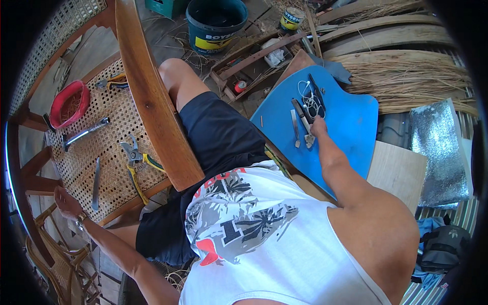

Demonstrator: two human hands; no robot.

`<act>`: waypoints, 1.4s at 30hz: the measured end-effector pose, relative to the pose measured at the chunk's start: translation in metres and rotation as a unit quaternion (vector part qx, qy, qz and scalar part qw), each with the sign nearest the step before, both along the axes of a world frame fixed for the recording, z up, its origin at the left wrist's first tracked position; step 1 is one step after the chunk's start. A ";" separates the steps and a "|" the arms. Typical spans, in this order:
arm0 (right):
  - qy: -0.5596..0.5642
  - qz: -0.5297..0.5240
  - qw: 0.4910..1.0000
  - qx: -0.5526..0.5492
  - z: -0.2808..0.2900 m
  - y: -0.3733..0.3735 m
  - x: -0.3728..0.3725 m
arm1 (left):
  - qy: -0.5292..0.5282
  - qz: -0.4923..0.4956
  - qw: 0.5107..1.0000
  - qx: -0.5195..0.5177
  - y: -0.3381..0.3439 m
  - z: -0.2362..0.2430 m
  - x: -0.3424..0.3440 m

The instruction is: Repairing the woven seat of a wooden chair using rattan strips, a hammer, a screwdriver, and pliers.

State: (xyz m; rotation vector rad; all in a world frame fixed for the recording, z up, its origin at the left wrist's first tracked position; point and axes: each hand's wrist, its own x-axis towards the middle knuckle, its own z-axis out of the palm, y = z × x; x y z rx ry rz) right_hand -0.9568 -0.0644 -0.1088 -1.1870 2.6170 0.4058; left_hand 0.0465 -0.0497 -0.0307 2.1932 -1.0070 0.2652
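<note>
My left hand (67, 203), with a wristwatch, is closed around a wooden rail (43, 186) beside the cane seat (116, 127); its fingers are partly hidden. On the seat lie a hammer (86, 133), pruning shears (134, 155), yellow-handled pliers (114, 81), a thin metal blade (96, 184) and a pink-red ring-shaped container (70, 104). My right arm stretches to a blue plastic seat (351, 122). There my right hand (319, 127), fingers curled, touches a dark device with white earphones (311, 101); what it grips is hidden. Chisel-like tools (296, 127) lie next to it.
A curved wooden board (152, 101) lies across my leg. Ahead stand a dark green bucket (216, 25) and a wooden toolbox (254, 63). Bundled fibre strips (401, 76) fill the far right. A plywood sheet (396, 170), a silver foil sheet (439, 152) and a black bag (446, 248) lie right.
</note>
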 end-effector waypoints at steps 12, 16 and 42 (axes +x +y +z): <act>-0.063 0.222 0.945 -0.232 0.043 0.044 -0.011 | 0.057 -0.006 0.998 -0.040 -0.009 0.006 -0.008; -0.094 0.126 0.967 -0.200 0.107 0.057 0.013 | -0.012 -0.010 1.000 -0.015 -0.010 0.001 0.005; -0.611 0.372 0.698 0.032 0.231 0.021 0.455 | 0.011 -0.006 0.991 -0.135 0.001 0.065 -0.042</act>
